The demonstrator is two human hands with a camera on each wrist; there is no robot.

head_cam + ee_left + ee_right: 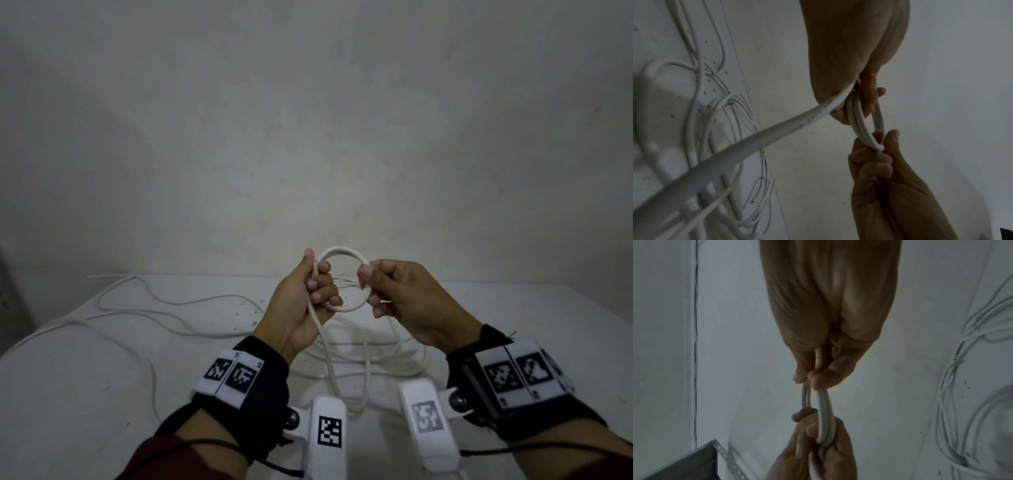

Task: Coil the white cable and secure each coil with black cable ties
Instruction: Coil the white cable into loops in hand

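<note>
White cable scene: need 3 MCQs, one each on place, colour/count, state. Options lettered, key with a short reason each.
1. Where is the small coil of white cable?
A. Flat on the table
B. Held up between both hands
C. Hanging off the table edge

2. How many hands grip the coil?
A. None
B. One
C. Two

3. What state is the held coil in?
A. Bound with a black tie
B. Looped, with no tie visible on it
C. Pulled out straight

Key:
1 B: the left hand and right hand hold it above the table, in front of the wall.
2 C: both wrist views show fingers of each hand closed round the loop from opposite sides.
3 B: the turns form a ring, no black tie shows on it, and a loose tail runs down to the cable lying on the table.
</note>
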